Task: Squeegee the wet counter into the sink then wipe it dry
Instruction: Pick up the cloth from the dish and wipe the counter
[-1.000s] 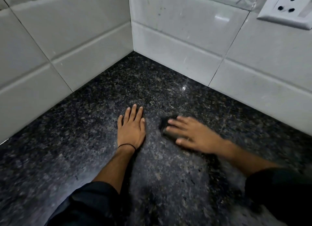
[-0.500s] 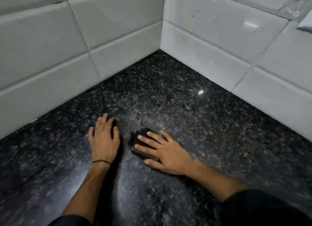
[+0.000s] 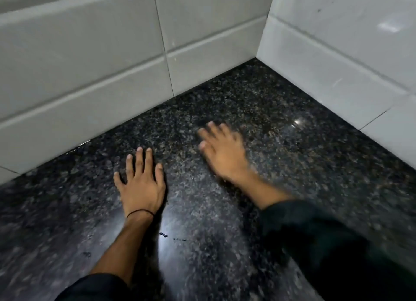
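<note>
1. Walls (image 3: 94, 53) w/ pale tiles are seen meeting at a corner, top right; compared w/ 1 s ago, the corner has slid rightward in view and the wall socket is no longer seen. No sink is in view.
2. Counter (image 3: 292, 165), dark speckled stone, is shown filling the lower frame. A bright glare patch is reflected near centre; a few small droplets are seen beside it, so the surface is judged still damp there.
3. Right hand (image 3: 222, 152) is caught blurred, nearer the corner than 0.5 s ago. Then it was pressed on a small dark pad or cloth; now nothing can be made out under it. Fingers look spread and flat, but whether the pad is still held cannot be told.
4. Left hand (image 3: 140, 183) is laid flat on the stone, fingers wide, nothing held; a thin dark band is worn at the wrist. Both hands are kept apart.
5. Step is judged as wiping dry, mid-stroke toward the corner; the front area w/ droplets is probably left to do.
</note>
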